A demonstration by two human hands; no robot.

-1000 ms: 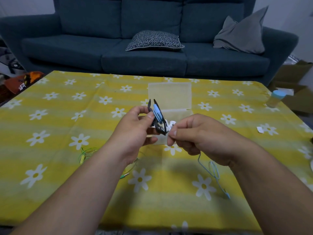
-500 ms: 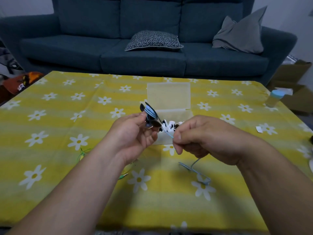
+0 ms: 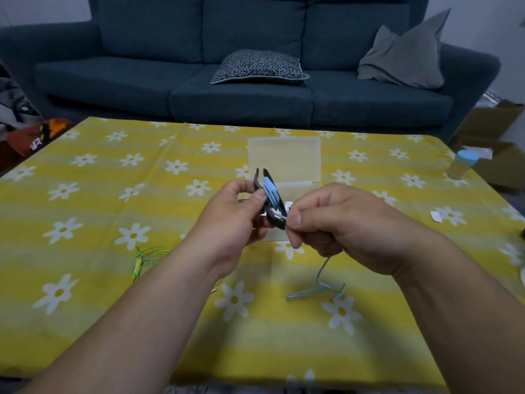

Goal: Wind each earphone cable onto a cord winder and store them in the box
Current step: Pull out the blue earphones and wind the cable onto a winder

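On the floor at far left, an orange and black object [image 3: 37,135] bears small white markings, too blurred to read. A table under a yellow cloth [image 3: 99,194] printed with white daisies fills the view. On the cloth, left of the forearms, a thin green cable [image 3: 143,258] lies in a loose tangle.

The left hand [image 3: 227,223] is raised above the table. Its thumb and curled fingers pinch a black winder [image 3: 277,220], which stands nearly upright. Turns of blue cable [image 3: 270,190] wrap the winder's middle, just right of the left thumb. Behind the winder a clear box [image 3: 284,157] sits open on the cloth.

The right hand [image 3: 341,226] meets the winder's lower end. Its thumb and forefinger pinch the blue cable where it leaves the winder, and the other fingers are curled. The cable's free end drops from under this hand and lies bent on the cloth. Something small and white [image 3: 288,205] shows between the hands; what it is cannot be told.

Further right, a white scrap [image 3: 436,216] lies on the cloth and a bottle [image 3: 460,166] with a pale blue cap stands near the table edge. Behind the table, a dark blue sofa [image 3: 113,81] holds a patterned cushion [image 3: 258,66] and a grey pillow [image 3: 406,58]. Cartons [image 3: 494,132] sit on the floor at right.
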